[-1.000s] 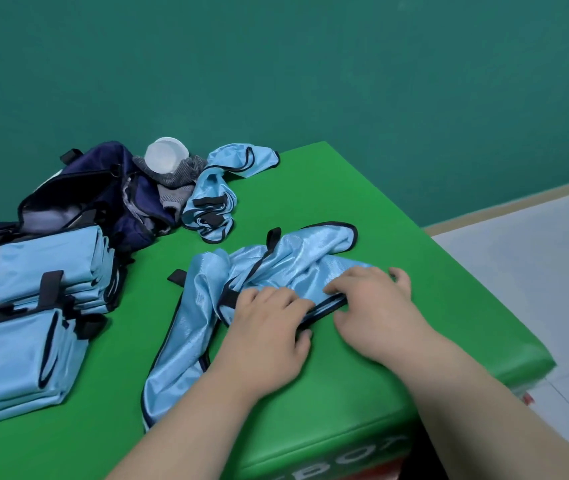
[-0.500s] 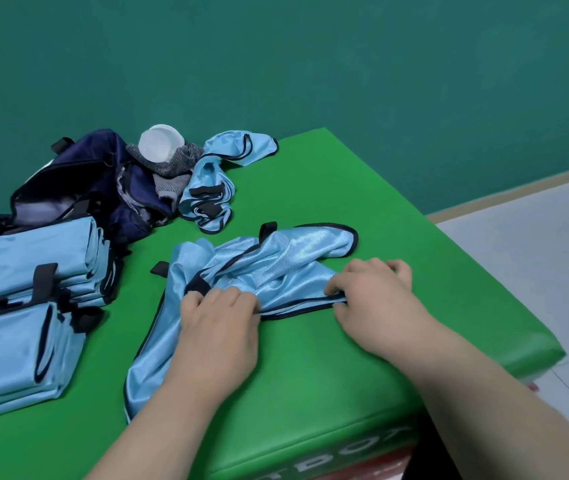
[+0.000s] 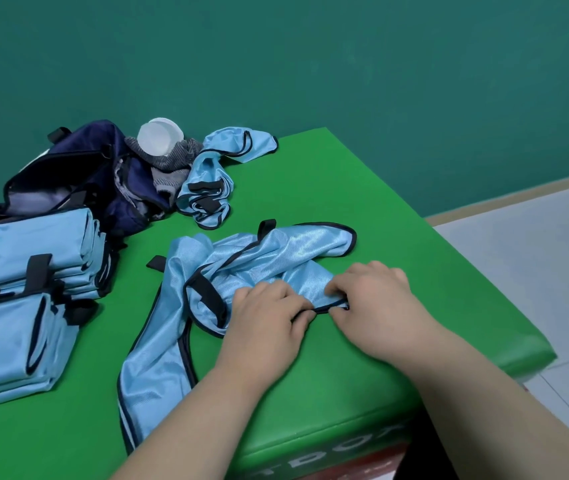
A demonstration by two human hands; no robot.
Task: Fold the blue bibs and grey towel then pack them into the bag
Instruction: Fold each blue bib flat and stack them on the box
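Pinching the bib (image 3: 276, 251) by its hem (image 3: 328, 308), fingers (image 3: 281, 294) of left hand (image 3: 262, 327) and right hand (image 3: 376, 306) straighten it on the surface (image 3: 362, 188), likely for folding.

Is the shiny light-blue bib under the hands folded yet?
Not yet: the shiny light-blue bib lies crumpled and spread on the green table, while the left hand and right hand pinch its black-trimmed edge.

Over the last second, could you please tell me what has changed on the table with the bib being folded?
The left hand slid left along the black-trimmed edge of the blue bib, then came back beside the right hand; both now pinch that trim close together. The right hand kept its grip. The folded stacks, bag, grey towel and crumpled bib stayed put.
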